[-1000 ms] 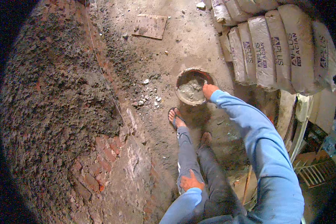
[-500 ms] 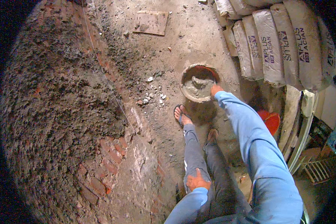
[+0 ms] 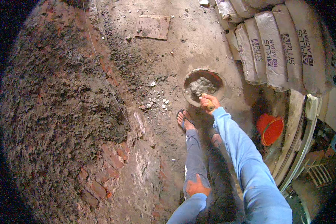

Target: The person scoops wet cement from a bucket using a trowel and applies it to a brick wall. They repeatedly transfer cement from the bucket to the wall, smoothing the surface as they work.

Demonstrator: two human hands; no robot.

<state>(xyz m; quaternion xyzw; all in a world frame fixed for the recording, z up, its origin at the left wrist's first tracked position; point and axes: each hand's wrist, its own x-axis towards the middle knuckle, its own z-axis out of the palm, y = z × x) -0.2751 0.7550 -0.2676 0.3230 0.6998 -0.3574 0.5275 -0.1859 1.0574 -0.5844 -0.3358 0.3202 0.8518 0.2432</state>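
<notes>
My right hand [image 3: 210, 103] is closed round the yellowish wooden handle of a trowel [image 3: 211, 107] at the near rim of a round mortar pan [image 3: 186, 94]. The trowel's blade is hidden by a lump of wet grey mortar [image 3: 202, 86] over the pan. My left hand [image 3: 198, 186] lies on my left knee with its fingers stretched out, holding nothing. Below the pan is my left foot [image 3: 186, 119] in a dark flip-flop.
Stacked cement-type bags [image 3: 269, 48] stand at the far right. A red bucket [image 3: 269, 129] sits right of my arm. On the left rises a rough mortar-covered brick wall [image 3: 63, 104] with a string line [image 3: 109, 86] along it. A flat board [image 3: 152, 27] and rubble [image 3: 156, 102] lie on the ground.
My right hand has moved from the pan's right side to its near rim, and the trowel handle now shows. The mortar is heaped up more. My left hand stays on the knee.
</notes>
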